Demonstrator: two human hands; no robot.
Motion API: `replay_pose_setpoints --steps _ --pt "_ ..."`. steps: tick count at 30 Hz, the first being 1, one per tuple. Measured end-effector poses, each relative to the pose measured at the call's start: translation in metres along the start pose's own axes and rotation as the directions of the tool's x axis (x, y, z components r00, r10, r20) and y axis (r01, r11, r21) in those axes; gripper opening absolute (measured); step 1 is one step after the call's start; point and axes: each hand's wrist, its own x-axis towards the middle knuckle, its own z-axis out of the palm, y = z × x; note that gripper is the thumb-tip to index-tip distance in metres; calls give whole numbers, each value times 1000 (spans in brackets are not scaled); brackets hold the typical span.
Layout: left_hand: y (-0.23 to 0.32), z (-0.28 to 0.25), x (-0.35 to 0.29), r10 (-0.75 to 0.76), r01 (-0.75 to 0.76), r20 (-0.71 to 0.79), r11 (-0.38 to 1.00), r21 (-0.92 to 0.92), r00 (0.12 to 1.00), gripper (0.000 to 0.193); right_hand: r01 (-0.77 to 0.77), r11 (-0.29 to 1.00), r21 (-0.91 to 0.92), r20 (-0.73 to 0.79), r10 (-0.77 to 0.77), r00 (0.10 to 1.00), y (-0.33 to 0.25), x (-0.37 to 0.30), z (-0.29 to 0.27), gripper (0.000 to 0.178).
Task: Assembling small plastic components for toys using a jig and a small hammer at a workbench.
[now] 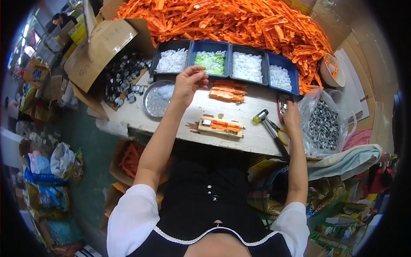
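Note:
My left hand (191, 85) is raised at the near edge of a dark bin of light-green and white plastic pieces (209, 62). Its thumb and fingertips are pinched together; whatever is between them is too small to name. At the right, my right hand (292, 115) reaches down to a small red-rimmed container (283, 105), fingers drawn together and their tips partly hidden. Between my arms, a pale wooden holder (222, 132) carries an orange plastic part (227, 126) with a shiny metal piece at its left end. More orange parts (227, 91) lie just beyond it.
Bins of white pieces (247, 67) line the back, before a large orange heap (227, 21). A hammer (274, 132) and yellow-handled pliers (282, 136) lie near a bag of grey metal parts (324, 124). Left are a round metal dish (150, 100) and a cardboard box (100, 53).

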Motion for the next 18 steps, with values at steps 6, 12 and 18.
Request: replay_pose_setpoints --steps 6,12,18 --pt "-25 -11 -66 -55 59 42 993 -104 998 14 79 970 232 -203 -31 979 19 -1 14 21" --pt "-43 0 -117 -58 46 128 995 93 990 23 -188 286 939 199 -9 980 -77 -54 -47 7" --pt "-49 7 -141 -92 58 197 984 167 976 27 -313 17 950 302 -312 901 -157 -105 -59 7"
